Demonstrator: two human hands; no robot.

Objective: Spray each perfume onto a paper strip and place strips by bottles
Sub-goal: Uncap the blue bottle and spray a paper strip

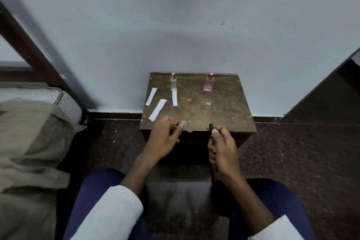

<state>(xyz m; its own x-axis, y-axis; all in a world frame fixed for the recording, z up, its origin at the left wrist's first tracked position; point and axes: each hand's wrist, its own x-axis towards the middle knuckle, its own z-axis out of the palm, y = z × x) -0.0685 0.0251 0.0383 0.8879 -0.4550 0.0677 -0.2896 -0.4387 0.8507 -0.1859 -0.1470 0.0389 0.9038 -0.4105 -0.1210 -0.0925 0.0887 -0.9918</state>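
right hand (224, 148) grips dark bottle (212, 132), nozzle up, axis upright | left hand (165, 136) pinches strip (187, 125), pointing right

**White sleeves, blue trousers**

The person wears a white long-sleeved top; the left sleeve (115, 212) and the right sleeve (276, 229) are both pushed up, leaving the forearms bare. Dark blue trousers (93, 187) cover both legs. No rings or watch show on either hand.
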